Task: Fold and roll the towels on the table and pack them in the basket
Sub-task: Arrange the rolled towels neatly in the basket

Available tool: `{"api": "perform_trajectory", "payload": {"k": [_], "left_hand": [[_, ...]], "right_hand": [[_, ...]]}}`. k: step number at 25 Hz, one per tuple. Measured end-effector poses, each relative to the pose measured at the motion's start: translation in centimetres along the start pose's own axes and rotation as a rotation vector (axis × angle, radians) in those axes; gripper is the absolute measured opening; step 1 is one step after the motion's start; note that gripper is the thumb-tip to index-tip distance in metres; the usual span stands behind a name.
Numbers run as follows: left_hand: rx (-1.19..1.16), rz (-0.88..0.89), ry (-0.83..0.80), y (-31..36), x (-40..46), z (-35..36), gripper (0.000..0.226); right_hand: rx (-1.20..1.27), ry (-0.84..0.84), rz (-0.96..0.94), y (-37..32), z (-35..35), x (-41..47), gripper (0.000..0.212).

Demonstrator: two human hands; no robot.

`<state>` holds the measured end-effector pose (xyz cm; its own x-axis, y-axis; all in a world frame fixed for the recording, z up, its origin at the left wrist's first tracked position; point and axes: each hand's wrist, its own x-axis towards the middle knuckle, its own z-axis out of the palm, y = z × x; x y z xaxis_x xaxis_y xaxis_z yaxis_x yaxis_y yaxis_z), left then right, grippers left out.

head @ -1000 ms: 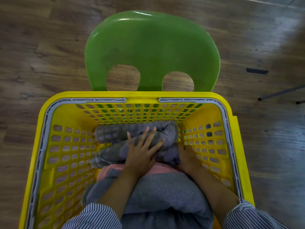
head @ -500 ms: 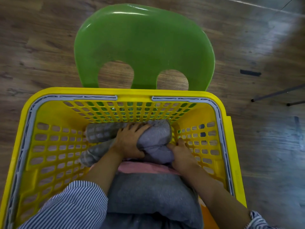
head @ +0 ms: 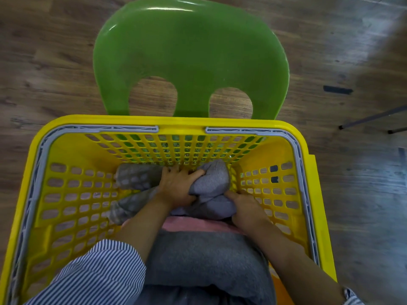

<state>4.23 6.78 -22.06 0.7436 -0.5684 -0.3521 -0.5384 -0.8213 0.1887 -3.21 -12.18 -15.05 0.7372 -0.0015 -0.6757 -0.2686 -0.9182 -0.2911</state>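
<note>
A yellow slotted basket (head: 66, 194) with a grey rim fills the lower view. At its far end lies a rolled grey towel (head: 211, 183); my left hand (head: 176, 188) grips it, fingers curled over its top against the far wall. My right hand (head: 246, 210) holds the lower right end of a second grey roll (head: 215, 208) just in front. A pink towel (head: 193, 224) shows as a strip behind these. A larger dark grey towel (head: 204, 260) lies nearest me. Both forearms reach down into the basket.
A green plastic chair back (head: 189, 53) stands right behind the basket's far wall. Wooden floor (head: 44, 62) surrounds everything. Thin dark furniture legs (head: 374, 117) show at the right edge. An orange patch (head: 279, 289) peeks out at the basket's near right corner.
My left hand went from lying flat on the grey roll to curling over it and pushing it toward the far wall. The right hand stayed at the roll's right end.
</note>
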Motion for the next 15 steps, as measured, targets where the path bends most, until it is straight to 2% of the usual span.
{"api": "perform_trajectory", "payload": {"k": [2,6,11,15], "left_hand": [[0.049,-0.050,0.156,0.3,-0.4,1.0,0.076],[0.079,-0.102,0.374,1.3,-0.9,2.9,0.037],[0.164,-0.111,0.441,1.4,-1.1,4.8,0.029],[0.066,-0.183,0.388,1.6,-2.4,4.1,0.045]], "right_hand": [[-0.007,0.031,-0.007,-0.4,-0.6,-0.3,0.048],[-0.052,0.026,0.027,-1.2,-2.2,-1.2,0.033],[-0.090,0.038,0.064,-1.8,-4.6,-2.8,0.030],[-0.175,0.046,0.085,-1.8,-4.8,-3.6,0.038]]}}
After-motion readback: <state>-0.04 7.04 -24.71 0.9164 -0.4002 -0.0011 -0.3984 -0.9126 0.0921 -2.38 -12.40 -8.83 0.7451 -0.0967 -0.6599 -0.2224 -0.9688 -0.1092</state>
